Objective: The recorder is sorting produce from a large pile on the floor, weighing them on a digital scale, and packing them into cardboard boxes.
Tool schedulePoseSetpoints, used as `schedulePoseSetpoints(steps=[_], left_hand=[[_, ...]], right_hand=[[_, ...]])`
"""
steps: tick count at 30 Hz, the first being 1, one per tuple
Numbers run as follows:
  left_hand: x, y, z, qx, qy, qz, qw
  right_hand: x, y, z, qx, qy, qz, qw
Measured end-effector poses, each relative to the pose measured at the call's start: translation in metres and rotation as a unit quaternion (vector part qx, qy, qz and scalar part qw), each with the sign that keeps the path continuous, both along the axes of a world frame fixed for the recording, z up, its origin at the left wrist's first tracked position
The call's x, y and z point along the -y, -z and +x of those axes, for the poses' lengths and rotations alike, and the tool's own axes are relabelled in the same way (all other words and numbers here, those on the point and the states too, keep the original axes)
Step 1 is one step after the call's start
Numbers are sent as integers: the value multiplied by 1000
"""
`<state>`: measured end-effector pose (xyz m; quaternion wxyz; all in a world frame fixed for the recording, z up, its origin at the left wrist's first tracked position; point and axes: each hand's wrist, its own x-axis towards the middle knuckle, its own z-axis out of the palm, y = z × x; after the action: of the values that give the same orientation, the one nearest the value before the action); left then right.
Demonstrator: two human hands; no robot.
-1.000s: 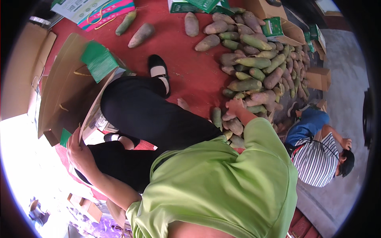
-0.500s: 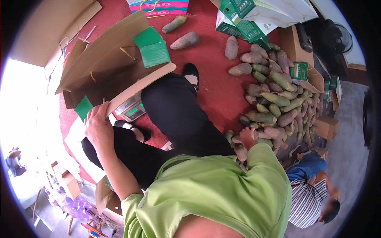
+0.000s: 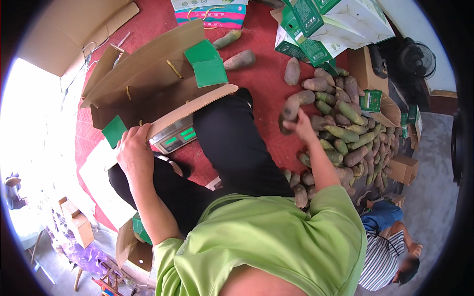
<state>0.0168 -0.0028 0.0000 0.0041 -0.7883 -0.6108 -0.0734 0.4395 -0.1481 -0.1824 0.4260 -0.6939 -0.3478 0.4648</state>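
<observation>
My left hand [image 3: 134,152] is closed on the near flap of an open cardboard carton [image 3: 173,109], which has green end flaps and yellow rope handles. The carton rests on a digital scale [image 3: 178,143] with lit green displays, beside my knee. Over the left edge of the pile, my right hand [image 3: 303,129] grips a soil-brown radish [image 3: 289,109], raised and slightly blurred. To the right of that hand spreads a heap of green and brownish radishes [image 3: 348,133]. The carton's bottom is in shadow, so its contents cannot be made out.
Two loose radishes [image 3: 240,59] lie on the red mat [image 3: 266,98] beyond the carton. Green and white cartons [image 3: 316,29] stand at the far right, a striped gift box [image 3: 212,16] at the far middle. A person in a striped top [image 3: 382,256] is at the lower right.
My right hand has risen from the near side of the heap and moved forward and left, now with a radish. My left hand stays on the carton flap.
</observation>
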Motion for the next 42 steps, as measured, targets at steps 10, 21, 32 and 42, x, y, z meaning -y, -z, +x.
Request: schedulePoseSetpoints(steps=[10, 21, 32, 42], left_hand=[[-1, 0, 0, 1, 6, -10, 1000], [-1, -3, 2, 2, -6, -22, 1000], [-1, -3, 4, -4, 1, -30, 1000], [2, -2, 8, -18, 2, -30, 999]], right_hand=[[-170, -211, -87, -19, -154, 249, 956], [-234, -176, -206, 326, -512, 147, 781], [-202, -174, -170, 59, -316, 263, 910], [-66, -20, -45, 265, -17, 125, 956]])
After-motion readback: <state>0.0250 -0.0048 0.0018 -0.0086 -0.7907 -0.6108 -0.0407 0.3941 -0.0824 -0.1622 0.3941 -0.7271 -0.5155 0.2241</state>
